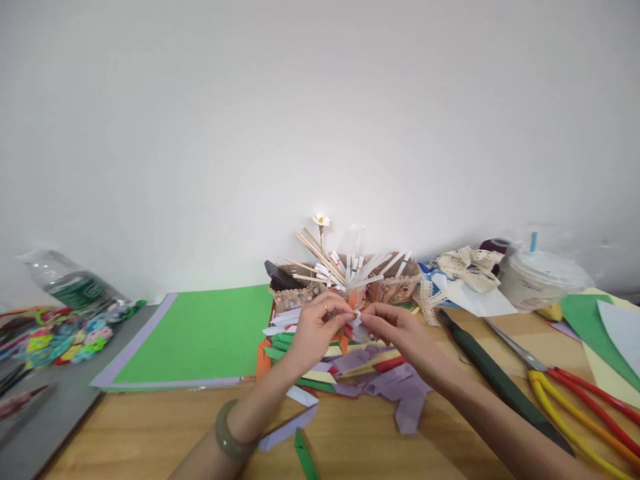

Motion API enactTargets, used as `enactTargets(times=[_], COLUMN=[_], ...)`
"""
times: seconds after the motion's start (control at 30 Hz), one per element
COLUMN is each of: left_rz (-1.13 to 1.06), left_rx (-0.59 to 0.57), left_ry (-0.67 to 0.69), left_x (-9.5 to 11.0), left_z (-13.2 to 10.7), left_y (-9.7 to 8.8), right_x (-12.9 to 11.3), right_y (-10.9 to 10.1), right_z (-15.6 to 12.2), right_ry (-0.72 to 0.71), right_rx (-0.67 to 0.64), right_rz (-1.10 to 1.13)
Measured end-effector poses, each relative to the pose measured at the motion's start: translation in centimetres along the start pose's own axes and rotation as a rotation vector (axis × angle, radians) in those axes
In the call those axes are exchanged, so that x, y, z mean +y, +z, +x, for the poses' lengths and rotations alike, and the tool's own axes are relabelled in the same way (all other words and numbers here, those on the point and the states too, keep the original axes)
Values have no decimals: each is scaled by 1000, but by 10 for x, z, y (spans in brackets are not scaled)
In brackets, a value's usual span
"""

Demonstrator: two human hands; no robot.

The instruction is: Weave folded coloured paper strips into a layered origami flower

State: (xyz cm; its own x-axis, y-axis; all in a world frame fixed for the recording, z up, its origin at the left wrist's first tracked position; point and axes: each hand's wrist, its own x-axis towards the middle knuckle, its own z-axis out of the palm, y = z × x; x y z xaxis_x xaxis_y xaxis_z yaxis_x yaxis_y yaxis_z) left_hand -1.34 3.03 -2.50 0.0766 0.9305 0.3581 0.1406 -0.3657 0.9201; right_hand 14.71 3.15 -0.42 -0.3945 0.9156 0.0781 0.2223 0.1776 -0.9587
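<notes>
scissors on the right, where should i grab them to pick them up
By the yellow and red handles, coming from the near right. The scissors lie flat with the blades pointing away to the back left, so the handle loops are the safe end, nearest the right hand.

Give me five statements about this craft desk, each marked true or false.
1. The left hand and the right hand pinch a small white folded paper piece between them. True.
2. The large green paper sheet lies to the right of the hands. False: it lies to their left.
3. A pale green bangle sits on the left wrist. True.
4. The right hand holds the scissors with red and yellow handles. False: they lie untouched on the wooden table, off to the right.
5. The clear plastic bottle stands upright. False: it lies on its side at the far left.
</notes>
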Motion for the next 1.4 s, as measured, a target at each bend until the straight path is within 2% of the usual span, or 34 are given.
enactTargets(times=[0.23, 0.5, 0.9, 1.07, 1.13, 1.2, 1.3, 1.4], left_rz=[-58, -151, -95, -75, -51, -17, 9, 14], left_rx=[-22, 15, 251, 349, 326, 249, 198, 160], left_ry=[-24, -44, 177, 351, 426, 479, 516, 521], left_x=[-7, -13, -17, -14, -13, -12, -12, -14], left_z=[-3, -5, -12, -7, -6, -8, -10, -12], left_y=[3, 6, 16, 11, 9, 9, 9, 8], right_x=[2, 13, 11, 17, 18, 16, 11, 8], right_y=[0, 1, 1, -1, -2, -4, -7, -8], right_z=[1, 5, 1, 2, 3, 4, 2, -2], right_ry=[78, 142, 125, 115, 97, 60, -30, -142], right_rx=[11, 5, -8, 51, 96, 149, 218, 74], right_rz=[159, 274, 342, 351, 344, 335, 318, 269])
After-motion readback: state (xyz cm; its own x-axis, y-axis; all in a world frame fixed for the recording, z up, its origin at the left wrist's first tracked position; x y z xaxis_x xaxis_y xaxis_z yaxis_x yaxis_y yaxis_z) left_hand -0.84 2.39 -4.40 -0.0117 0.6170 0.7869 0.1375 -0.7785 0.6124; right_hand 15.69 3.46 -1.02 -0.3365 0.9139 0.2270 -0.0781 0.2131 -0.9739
